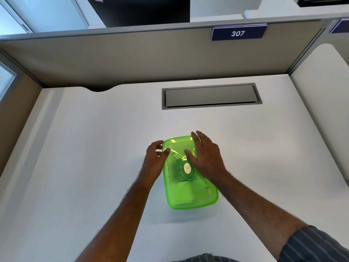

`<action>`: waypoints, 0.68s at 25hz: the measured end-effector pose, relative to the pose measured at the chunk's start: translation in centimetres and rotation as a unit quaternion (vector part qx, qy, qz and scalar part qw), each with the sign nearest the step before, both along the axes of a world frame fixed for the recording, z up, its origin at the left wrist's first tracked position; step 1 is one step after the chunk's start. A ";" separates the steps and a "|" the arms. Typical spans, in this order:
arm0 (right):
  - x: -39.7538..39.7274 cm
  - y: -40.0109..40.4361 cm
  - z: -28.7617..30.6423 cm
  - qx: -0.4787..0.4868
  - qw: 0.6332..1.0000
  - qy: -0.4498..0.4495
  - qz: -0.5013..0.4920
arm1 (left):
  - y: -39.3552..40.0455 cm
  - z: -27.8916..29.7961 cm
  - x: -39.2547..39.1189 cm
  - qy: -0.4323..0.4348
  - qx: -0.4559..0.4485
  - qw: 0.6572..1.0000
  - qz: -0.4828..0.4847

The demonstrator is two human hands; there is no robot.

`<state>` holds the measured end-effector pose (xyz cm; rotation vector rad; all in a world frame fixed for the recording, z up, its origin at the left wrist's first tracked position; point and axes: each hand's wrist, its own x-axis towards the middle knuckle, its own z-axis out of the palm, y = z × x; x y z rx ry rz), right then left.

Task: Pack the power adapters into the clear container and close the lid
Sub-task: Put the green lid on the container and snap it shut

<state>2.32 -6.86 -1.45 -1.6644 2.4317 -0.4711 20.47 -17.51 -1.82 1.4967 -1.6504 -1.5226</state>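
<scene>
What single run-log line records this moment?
stage: closing | green lid: on container | left hand: at far-left corner | right hand: flat on lid | desk: white

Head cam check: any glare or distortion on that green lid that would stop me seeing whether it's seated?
Head view: wide-angle bend curves the grey partition wall and white desk; even, soft lighting, faint shadows under the translucent green plastic lid; a bright spot on its round centre sticker; contents show only as pale shapes; left hand and right hand cover the far rim, so seating is unclear.
</scene>
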 end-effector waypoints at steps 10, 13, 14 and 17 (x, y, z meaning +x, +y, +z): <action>0.2 0.2 0.4 0.021 0.999 0.036 -0.011 | 6.3 -2.0 5.5 -0.001 0.070 0.996 -0.053; 0.3 0.3 0.7 0.022 0.999 0.043 -0.012 | 7.9 -2.0 7.0 0.003 0.099 0.991 -0.094; 0.4 0.3 0.7 0.022 0.999 0.046 -0.014 | 8.4 -1.9 7.4 -0.002 0.100 0.989 -0.111; 0.4 0.3 0.7 0.021 0.998 0.060 -0.017 | 9.6 -1.7 8.2 -0.017 0.103 0.983 -0.148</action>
